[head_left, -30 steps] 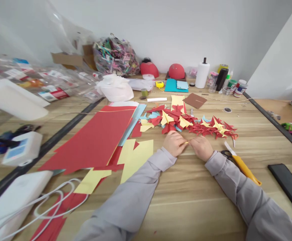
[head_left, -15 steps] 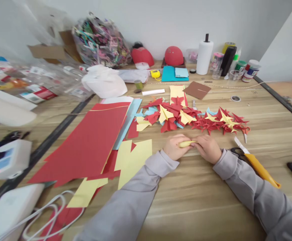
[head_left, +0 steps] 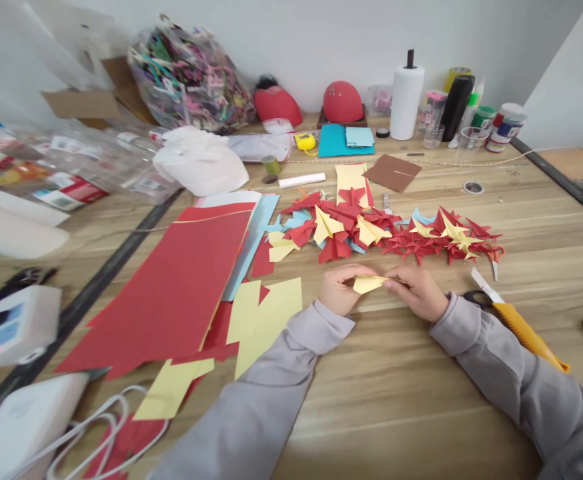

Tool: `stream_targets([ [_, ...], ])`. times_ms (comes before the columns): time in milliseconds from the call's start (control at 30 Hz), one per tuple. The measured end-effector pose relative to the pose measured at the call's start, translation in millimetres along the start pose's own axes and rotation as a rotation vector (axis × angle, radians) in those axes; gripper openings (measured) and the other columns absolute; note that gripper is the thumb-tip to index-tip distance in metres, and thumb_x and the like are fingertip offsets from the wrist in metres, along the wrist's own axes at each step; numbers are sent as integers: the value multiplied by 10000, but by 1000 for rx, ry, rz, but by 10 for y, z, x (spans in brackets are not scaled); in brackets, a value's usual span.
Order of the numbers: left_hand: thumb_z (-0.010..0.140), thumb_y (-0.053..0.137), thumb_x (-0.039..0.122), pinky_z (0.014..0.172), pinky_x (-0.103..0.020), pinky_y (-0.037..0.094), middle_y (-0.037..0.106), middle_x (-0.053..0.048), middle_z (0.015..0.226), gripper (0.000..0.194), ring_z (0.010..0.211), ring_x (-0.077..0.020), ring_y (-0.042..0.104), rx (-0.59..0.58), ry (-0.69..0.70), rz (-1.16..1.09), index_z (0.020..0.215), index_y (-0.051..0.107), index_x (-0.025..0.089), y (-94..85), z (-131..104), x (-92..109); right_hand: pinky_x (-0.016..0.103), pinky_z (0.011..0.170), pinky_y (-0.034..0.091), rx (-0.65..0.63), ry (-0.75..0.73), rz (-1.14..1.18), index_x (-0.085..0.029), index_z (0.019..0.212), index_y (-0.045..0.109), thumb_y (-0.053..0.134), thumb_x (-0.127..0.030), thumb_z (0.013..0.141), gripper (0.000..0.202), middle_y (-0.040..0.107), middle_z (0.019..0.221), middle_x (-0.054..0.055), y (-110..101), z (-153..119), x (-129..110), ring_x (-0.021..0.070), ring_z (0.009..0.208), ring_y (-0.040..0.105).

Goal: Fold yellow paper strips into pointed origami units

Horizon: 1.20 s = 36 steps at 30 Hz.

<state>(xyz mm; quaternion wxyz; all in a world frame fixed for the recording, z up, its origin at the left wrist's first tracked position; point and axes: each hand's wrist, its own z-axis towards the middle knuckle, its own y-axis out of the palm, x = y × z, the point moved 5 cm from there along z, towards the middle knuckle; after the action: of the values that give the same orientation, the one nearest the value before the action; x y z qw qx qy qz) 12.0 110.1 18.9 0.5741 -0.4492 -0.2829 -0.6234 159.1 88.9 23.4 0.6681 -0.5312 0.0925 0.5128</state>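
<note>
A small folded piece of yellow paper [head_left: 369, 285] is held between my two hands, above the wooden table. My left hand [head_left: 344, 288] grips its left end, fingers curled behind it. At the other end, my right hand [head_left: 418, 291] pinches the paper between thumb and fingers. Just beyond my hands lies a heap of folded paper planes in red, yellow and blue [head_left: 327, 225]. To its right is a pile of red and yellow paper stars [head_left: 454, 233].
Left of my arms lie red paper sheets [head_left: 171, 287] and yellow paper pieces [head_left: 271, 320]. A yellow-handled knife [head_left: 529, 337], black-handled scissors [head_left: 476, 299] and orange-handled scissors [head_left: 495, 255] lie by my right arm. A white cable [head_left: 116, 400] loops at the lower left.
The folded yellow paper has turned so that more of its flat face shows, and my left fingers have shifted on it. The view has moved slightly.
</note>
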Motion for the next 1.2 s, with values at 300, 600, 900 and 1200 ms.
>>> stream_targets([
  [300,579,775,283,584,-257,539,705,-86,691,174,616,-163,655,16,-98,-147,594,681,138,1,-5,-91,227,588,447,-20,7,-1,-169,874,614,489,-288,872,173,665,745,44,34,-3,29,129,642,596],
  [600,539,792,328,609,-275,544,709,-91,698,244,642,-181,661,-20,-253,-202,608,680,123,6,27,-159,220,564,433,26,4,15,-163,821,598,491,-254,859,145,636,707,34,24,-4,1,118,607,565],
  [900,583,755,276,549,-301,550,708,-96,698,262,623,-218,673,-70,-463,-509,765,689,99,74,2,-216,224,559,436,42,32,8,-165,817,592,471,-246,858,151,649,742,50,0,-6,11,129,630,581],
  [1200,665,643,288,607,-368,540,706,-137,769,281,671,-247,670,-87,-499,-664,840,682,71,24,26,-186,223,556,435,91,18,-46,-173,841,596,481,-257,857,144,648,728,33,-23,-17,23,118,597,571],
])
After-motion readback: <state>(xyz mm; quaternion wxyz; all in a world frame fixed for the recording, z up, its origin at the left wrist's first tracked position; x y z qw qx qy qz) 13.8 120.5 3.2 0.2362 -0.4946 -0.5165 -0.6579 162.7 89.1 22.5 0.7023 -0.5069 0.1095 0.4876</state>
